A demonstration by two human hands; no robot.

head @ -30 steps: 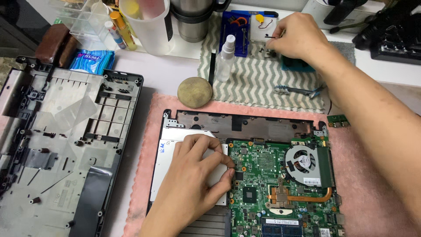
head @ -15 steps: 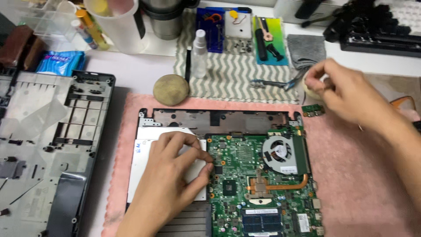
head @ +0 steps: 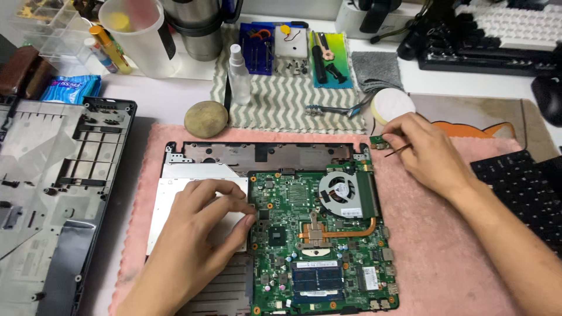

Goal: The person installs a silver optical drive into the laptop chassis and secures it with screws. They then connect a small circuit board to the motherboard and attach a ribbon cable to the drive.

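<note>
The left hand [head: 205, 228] is lying open on the silver optical drive [head: 175, 202] while the right hand [head: 424, 149] is pinching a small green circuit board [head: 377, 141].

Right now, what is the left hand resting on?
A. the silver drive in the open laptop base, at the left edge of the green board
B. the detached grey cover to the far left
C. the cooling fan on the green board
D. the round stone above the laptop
A: the left hand lies flat on the silver drive, fingers touching the green board edge.
</note>
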